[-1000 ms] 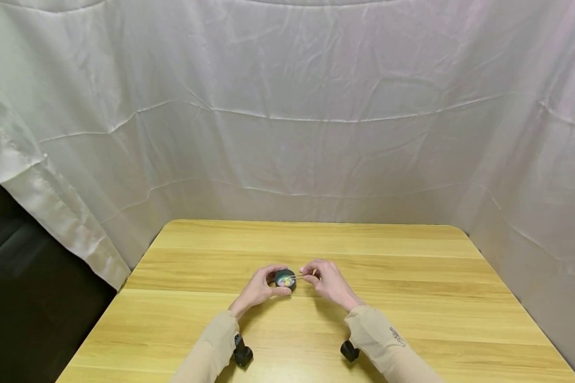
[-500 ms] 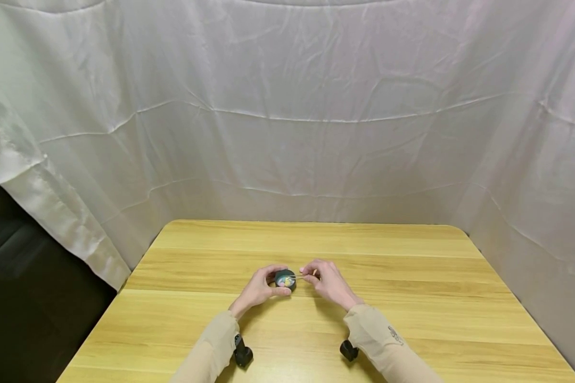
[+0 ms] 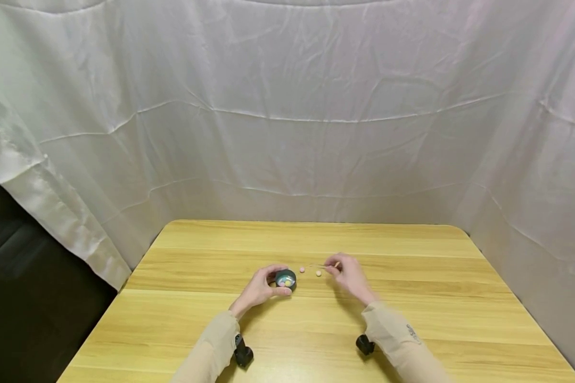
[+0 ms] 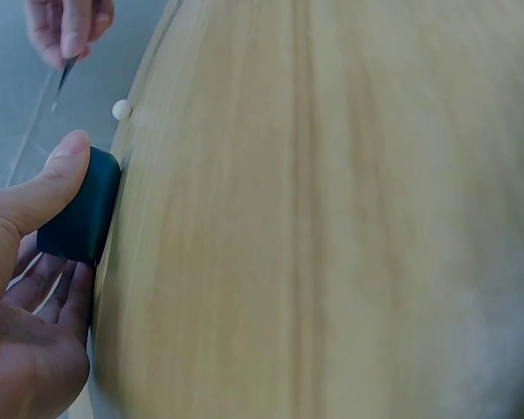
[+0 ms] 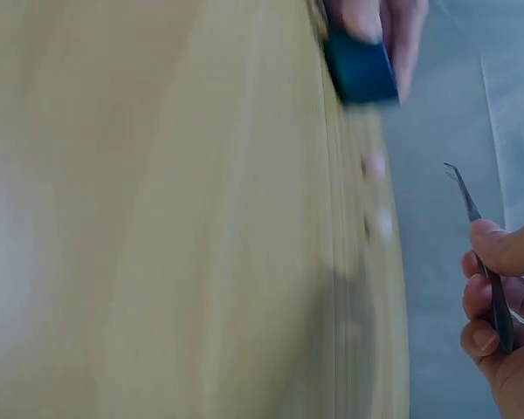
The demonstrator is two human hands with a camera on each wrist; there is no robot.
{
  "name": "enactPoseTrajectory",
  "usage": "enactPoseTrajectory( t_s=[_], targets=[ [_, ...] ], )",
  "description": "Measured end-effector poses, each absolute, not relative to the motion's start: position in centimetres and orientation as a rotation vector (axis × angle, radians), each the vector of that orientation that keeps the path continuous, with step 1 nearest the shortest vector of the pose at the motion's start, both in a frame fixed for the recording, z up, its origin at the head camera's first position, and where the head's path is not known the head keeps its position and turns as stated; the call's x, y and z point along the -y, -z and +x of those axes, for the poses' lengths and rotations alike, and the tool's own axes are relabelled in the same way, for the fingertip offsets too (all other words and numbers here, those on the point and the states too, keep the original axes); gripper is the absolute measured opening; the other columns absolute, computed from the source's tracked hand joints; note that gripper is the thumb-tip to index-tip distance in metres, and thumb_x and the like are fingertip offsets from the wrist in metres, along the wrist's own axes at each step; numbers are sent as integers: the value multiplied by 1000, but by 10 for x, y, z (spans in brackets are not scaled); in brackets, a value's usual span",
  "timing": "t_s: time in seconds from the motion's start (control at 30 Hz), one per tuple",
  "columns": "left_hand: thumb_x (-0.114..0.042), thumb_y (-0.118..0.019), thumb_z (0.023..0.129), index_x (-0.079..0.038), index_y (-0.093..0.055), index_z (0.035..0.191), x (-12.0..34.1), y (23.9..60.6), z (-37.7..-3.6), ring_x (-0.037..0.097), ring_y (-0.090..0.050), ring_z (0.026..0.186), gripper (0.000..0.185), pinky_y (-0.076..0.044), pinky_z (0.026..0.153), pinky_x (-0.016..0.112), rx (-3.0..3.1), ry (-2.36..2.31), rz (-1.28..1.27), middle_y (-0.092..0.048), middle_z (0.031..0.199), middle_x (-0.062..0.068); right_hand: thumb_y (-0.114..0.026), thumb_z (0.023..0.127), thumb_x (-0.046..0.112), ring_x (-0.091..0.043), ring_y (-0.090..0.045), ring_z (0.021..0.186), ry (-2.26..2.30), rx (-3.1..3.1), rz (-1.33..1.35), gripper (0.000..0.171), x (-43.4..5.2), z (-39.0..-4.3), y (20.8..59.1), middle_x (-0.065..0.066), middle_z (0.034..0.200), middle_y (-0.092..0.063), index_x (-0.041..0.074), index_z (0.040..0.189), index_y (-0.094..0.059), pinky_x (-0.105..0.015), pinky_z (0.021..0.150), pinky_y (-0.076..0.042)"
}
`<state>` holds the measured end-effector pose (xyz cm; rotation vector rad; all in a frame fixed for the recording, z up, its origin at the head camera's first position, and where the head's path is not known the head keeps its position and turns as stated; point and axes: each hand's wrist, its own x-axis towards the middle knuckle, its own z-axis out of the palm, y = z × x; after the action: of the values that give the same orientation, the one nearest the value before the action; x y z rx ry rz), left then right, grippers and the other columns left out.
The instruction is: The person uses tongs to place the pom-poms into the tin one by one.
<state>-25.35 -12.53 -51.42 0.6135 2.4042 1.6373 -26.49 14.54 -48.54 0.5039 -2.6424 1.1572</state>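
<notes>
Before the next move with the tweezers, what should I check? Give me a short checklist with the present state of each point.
1. Left hand holds the small dark container steady on the table: ok.
2. Right hand grips the tweezers: ok.
3. Tweezer tips hold nothing: ok in the right wrist view, where the tips look bare.
4. Two small beads lie on the table between container and right hand, apart from each other: ok.
5. Container has beads inside: ok, coloured pieces show; how many, cannot tell.
6. Beads lying still: cannot tell.
</notes>
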Motion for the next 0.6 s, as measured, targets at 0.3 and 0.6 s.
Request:
enactPoseTrajectory(
  t_s=[0.3,0.6],
  targets=[
    [-15,-81,85,1,-56,139,125,514,-253,36,-64,117,61,-55,99,45,-2415,-1631,587,-62,132,22,-68,93,2,-12,-57,69,-1151,2777,288,5,-198,-276,487,-11,85,-70,1,94,-73,-21,58,-46],
    [-16,-81,85,0,-56,138,124,514,-252,35,-65,116,60,-55,98,44,-2426,-1623,580,-63,131,21,-70,93,7,-12,-57,69,-1170,2886,355,5,-184,-273,494,-7,83,-69,5,92,-73,-21,55,-45]
  ],
)
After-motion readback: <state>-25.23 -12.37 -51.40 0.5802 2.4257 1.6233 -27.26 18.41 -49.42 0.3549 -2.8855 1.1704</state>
